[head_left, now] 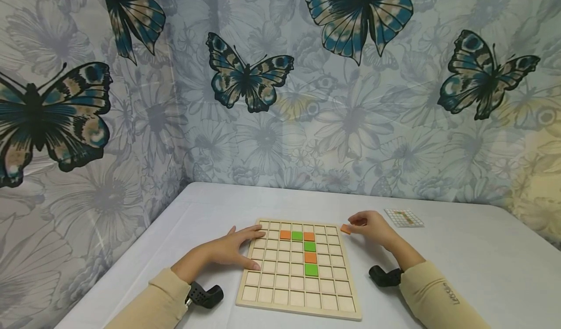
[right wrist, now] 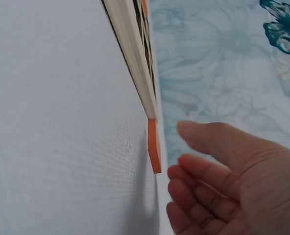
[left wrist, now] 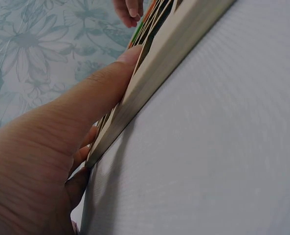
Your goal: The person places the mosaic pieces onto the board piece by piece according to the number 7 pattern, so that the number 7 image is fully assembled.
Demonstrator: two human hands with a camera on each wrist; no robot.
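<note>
A wooden grid board lies on the white table with orange and green square tiles in some of its cells. Three tiles, orange, green and orange, make a row near the far side. Below the right-hand orange tile, more tiles run in a column toward me. My left hand rests on the board's left edge, thumb and fingers spread. Beside the far right corner lies a loose orange tile. My right hand is right by it, fingers loosely bent; the right wrist view shows a gap between fingertips and tile.
A small card printed with a grid pattern lies behind my right hand. Black wrist devices sit at both cuffs. Butterfly-print cloth hangs behind the table and along its left side.
</note>
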